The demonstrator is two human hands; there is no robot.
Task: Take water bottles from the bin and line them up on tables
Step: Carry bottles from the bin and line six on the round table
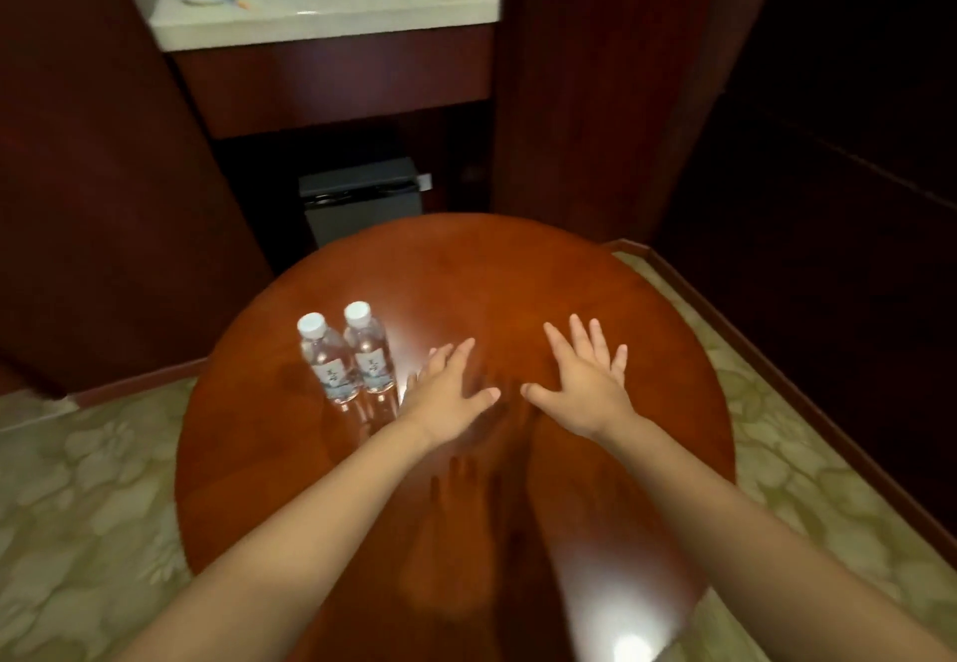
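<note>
- So both water bottles (348,357) stand upright, touching, left of center on the round wooden table (647,350)
- left hand (449,392) beside them, fingers spread, holding nothing
- right hand (582,381) same, empty

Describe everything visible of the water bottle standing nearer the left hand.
This water bottle is small, of clear plastic, with a white cap on and a pale label with dark characters. It stands upright on the round wooden table, close beside its twin bottle. The spread left hand lies just beside it; contact unclear.
</note>
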